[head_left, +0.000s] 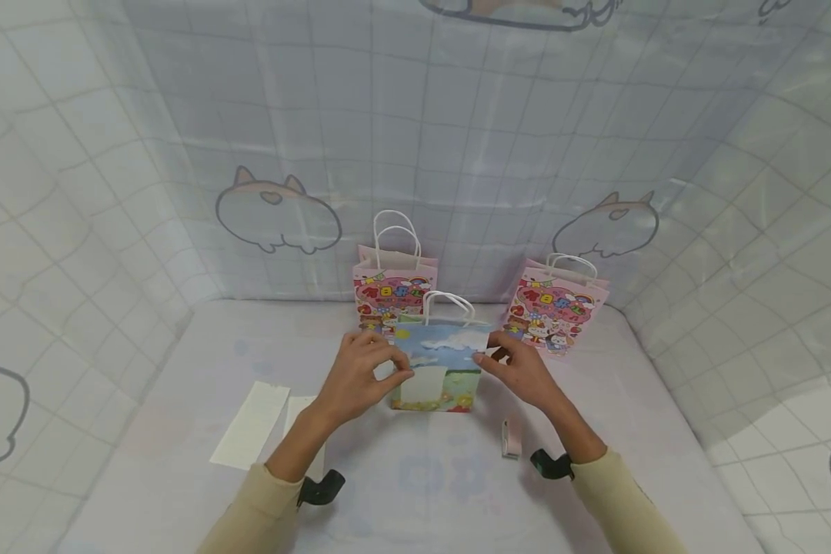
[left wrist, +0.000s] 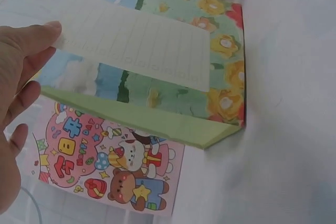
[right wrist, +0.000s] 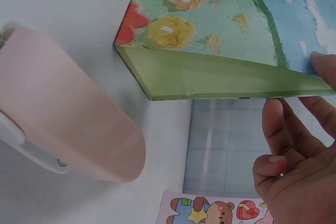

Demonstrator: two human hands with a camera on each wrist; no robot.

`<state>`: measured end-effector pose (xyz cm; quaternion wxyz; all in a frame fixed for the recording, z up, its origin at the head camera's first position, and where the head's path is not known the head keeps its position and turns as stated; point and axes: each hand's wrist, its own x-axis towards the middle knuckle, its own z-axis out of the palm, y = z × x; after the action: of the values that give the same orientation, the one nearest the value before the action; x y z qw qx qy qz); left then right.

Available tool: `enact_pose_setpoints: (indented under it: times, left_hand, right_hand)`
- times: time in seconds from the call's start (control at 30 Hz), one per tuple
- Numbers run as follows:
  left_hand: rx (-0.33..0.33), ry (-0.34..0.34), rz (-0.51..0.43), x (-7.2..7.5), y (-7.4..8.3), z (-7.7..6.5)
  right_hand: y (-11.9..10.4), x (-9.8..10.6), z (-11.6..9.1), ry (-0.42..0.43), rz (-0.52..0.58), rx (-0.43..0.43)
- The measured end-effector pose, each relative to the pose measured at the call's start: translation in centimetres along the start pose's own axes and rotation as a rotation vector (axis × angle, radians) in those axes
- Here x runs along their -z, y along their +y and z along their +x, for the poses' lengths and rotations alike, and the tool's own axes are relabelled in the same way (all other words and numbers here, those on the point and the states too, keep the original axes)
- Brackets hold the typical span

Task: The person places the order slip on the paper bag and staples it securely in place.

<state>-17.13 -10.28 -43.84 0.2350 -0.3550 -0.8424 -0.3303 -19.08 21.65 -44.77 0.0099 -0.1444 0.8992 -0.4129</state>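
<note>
A paper gift bag (head_left: pixel 461 391) painted with sky, clouds and flowers stands upright before me, its white handles up and a green side panel (right wrist: pixel 194 74) showing. Between thumb and index finger, my left hand (head_left: pixel 365 371) pinches one end of a white lined paper sheet (left wrist: pixel 131 43). That sheet lies over the lower left of the bag's front in the head view. My right hand (head_left: pixel 522 371) grips the bag's right edge, thumb on the front and fingers behind. On the table near the right wrist lies a pale pink stapler (right wrist: pixel 68 108).
Behind the painted bag stand two pink cartoon gift bags, one at left (head_left: pixel 396 286) and one at right (head_left: pixel 557 302). White paper strips (head_left: pixel 252 425) lie on the left of the table, one partly under the left forearm. A grid-patterned curtain (head_left: pixel 450 177) closes off the back.
</note>
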Motion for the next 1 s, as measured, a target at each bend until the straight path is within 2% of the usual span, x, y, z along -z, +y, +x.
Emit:
enact_pose_setpoints:
  times: [0.13, 0.3, 0.47, 0.67, 0.8, 1.0]
  left_hand:
    - [-0.019, 0.054, 0.015, -0.2, 0.1, 0.4]
    - [-0.048, 0.154, 0.066, -0.8, 0.0, 0.8]
    - [-0.03, 0.258, 0.082, -1.5, -0.1, 1.1]
    - [-0.003, 0.353, 0.082, -2.0, -0.1, 1.4]
    - [0.005, 0.392, 0.08, -2.1, 0.0, 1.6]
    - [0.025, 0.407, 0.072, -2.5, 0.1, 1.9]
  right_hand:
    - [0.0, -0.1, 0.0, -0.003, 0.008, 0.005]
    - [-0.1, -0.3, -0.1, -0.004, 0.014, 0.012]
    - [-0.1, -0.5, -0.2, -0.004, 0.03, 0.012]
    - [-0.2, -0.6, -0.2, -0.003, 0.03, 0.007]
    - [-0.4, -0.6, -0.2, -0.002, 0.041, -0.003]
    - [-0.5, -0.8, -0.2, -0.017, 0.051, -0.006]
